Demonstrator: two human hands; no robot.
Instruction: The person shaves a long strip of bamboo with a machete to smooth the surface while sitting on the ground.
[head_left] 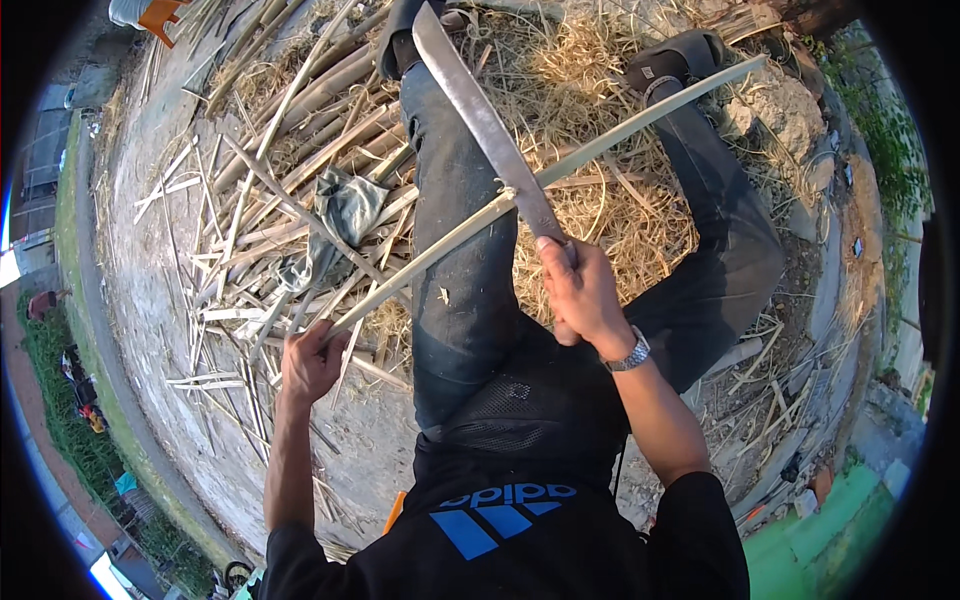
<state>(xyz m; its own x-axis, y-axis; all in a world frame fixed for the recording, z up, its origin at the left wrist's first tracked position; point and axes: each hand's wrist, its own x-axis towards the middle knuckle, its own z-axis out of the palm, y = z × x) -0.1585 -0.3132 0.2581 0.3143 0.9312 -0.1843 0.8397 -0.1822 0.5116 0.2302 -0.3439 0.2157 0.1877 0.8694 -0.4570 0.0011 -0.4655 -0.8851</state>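
A long, pale bamboo strip (440, 247) slants across my thighs, from the lower left to the upper right. My left hand (312, 362) is closed round its near end. In my right hand (582, 292), the fingers wrap the handle of a machete (480, 112), whose broad, worn blade points up and to the left. The blade crosses the strip near its middle, and a small curl of shaving (507, 190) sits where they meet. The strip's far end reaches past my right shin.
Split bamboo poles and strips (330, 110) lie heaped on the left, with a crumpled greenish cloth (350, 205) on them. Curly shavings (590, 240) cover the ground between my legs. A rough stone lump (780, 120) stands beyond my right foot; part of an orange chair (160, 18) shows far left.
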